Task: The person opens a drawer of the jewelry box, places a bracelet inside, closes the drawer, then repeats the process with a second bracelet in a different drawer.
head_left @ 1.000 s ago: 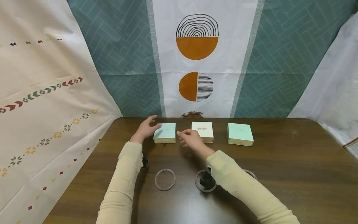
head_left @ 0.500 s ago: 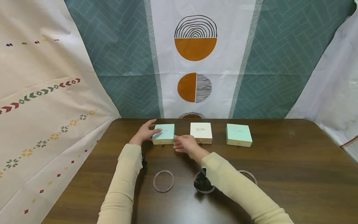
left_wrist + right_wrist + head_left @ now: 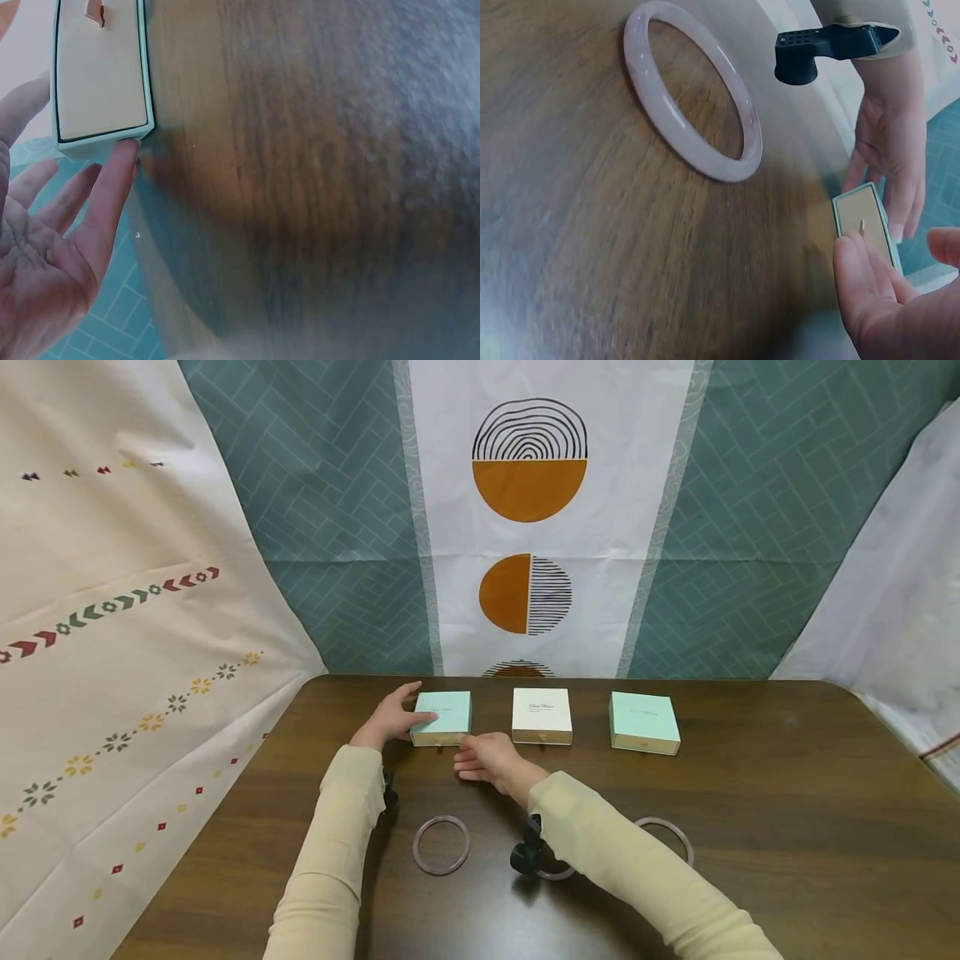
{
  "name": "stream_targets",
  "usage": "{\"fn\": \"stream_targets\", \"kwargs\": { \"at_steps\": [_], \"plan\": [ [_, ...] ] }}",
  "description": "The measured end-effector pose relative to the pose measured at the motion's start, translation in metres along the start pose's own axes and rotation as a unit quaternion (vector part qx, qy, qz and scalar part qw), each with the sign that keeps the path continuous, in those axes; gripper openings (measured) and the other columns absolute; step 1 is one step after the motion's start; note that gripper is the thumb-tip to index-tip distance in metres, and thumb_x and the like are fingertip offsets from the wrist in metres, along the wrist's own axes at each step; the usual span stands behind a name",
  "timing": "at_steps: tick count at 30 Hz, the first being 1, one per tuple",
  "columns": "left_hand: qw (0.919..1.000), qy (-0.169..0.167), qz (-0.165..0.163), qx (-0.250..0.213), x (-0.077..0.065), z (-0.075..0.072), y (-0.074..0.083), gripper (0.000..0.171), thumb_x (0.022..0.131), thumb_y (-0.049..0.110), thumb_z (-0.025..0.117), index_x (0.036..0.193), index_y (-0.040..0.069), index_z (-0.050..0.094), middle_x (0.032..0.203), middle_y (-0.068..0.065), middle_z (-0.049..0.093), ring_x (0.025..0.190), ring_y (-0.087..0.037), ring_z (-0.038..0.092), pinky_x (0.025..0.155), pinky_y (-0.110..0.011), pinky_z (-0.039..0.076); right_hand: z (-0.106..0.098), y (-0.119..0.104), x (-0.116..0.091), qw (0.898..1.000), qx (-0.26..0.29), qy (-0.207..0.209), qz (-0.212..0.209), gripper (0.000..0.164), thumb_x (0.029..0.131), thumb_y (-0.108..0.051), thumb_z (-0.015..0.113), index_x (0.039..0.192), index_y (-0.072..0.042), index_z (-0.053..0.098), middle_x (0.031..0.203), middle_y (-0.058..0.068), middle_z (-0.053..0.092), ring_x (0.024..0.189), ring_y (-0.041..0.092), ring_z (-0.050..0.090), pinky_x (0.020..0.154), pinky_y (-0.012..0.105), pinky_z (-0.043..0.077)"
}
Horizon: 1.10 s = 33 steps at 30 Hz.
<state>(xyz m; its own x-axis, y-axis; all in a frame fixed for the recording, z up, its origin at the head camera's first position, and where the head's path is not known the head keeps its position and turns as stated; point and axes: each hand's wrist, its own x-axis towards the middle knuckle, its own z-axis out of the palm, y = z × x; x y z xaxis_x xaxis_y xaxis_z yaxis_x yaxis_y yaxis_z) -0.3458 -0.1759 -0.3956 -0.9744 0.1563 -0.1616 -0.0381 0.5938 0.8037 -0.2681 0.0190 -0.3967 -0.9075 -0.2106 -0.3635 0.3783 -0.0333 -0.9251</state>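
At the left of the row, a mint-green drawer box [image 3: 452, 703] lies with its beige drawer front [image 3: 101, 82] and small pull tab [image 3: 95, 11] toward me. My left hand [image 3: 392, 717] has its thumb on the box's top, while a straight forefinger touches its left side. Just at the box's front right corner is my right hand [image 3: 491, 760]. In the right wrist view its fingers [image 3: 853, 274] reach the pull tab, with the thumb [image 3: 946, 245] held apart. The drawer is flush with the box.
To the right stand a white box [image 3: 542, 710] and another mint-green box [image 3: 643, 717]. Nearer me lie a pinkish bangle [image 3: 441, 818], a second bangle [image 3: 557, 876] mostly covered by the wrist camera [image 3: 528, 853], and a third bangle [image 3: 688, 852] partly behind the right sleeve.
My left hand has come down onto the left box, thumb on its top. My right hand has moved left and toward me, from beside the box to its front corner.
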Motion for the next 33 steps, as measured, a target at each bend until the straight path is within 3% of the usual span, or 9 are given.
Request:
{"fn": "stream_targets", "kwargs": {
  "at_steps": [7, 11, 23, 33],
  "plan": [
    [1.0000, -0.002, -0.001, -0.008, -0.002, 0.000, 0.002, 0.079, 0.090, 0.021, 0.067, 0.152, 0.008, 0.021, 0.149, -0.025, 0.031, 0.115, -0.041, 0.055, 0.078, -0.046, 0.057, 0.006, 0.003, 0.003, 1.000, 0.012, 0.005, 0.011, 0.038, 0.098, -0.018, 0.052, 0.117, 0.015, 0.056, 0.111, 0.026, 0.065, 0.089, 0.026, 0.070, 0.082, 0.035, 0.057],
    [1.0000, -0.004, -0.003, -0.007, -0.002, -0.001, 0.001, 0.078, 0.090, 0.021, 0.067, 0.152, 0.008, 0.021, 0.150, -0.025, 0.031, 0.114, -0.040, 0.056, 0.079, -0.045, 0.057, 0.006, 0.006, 0.008, 1.000, 0.025, 0.003, 0.011, 0.037, 0.097, -0.019, 0.056, 0.112, 0.015, 0.058, 0.101, 0.024, 0.068, 0.085, 0.026, 0.071, 0.079, 0.035, 0.058],
    [0.9998, -0.007, -0.016, -0.007, -0.005, 0.001, 0.011, 0.074, 0.092, 0.018, 0.065, 0.151, 0.007, 0.023, 0.150, -0.025, 0.030, 0.120, -0.040, 0.052, 0.084, -0.048, 0.055, 0.011, 0.007, 0.010, 0.998, 0.040, 0.026, 0.033, 0.039, 0.097, -0.020, 0.057, 0.116, 0.014, 0.057, 0.101, 0.023, 0.067, 0.081, 0.022, 0.070, 0.076, 0.033, 0.058],
    [0.9995, -0.005, -0.029, -0.014, -0.005, 0.000, 0.004, 0.074, 0.091, 0.019, 0.065, 0.151, 0.007, 0.024, 0.150, -0.024, 0.032, 0.122, -0.038, 0.051, 0.089, -0.048, 0.053, 0.013, 0.014, 0.016, 0.998, 0.046, 0.015, 0.036, 0.039, 0.097, -0.020, 0.057, 0.117, 0.014, 0.057, 0.099, 0.024, 0.069, 0.074, 0.021, 0.071, 0.071, 0.031, 0.059]
  ]
}}
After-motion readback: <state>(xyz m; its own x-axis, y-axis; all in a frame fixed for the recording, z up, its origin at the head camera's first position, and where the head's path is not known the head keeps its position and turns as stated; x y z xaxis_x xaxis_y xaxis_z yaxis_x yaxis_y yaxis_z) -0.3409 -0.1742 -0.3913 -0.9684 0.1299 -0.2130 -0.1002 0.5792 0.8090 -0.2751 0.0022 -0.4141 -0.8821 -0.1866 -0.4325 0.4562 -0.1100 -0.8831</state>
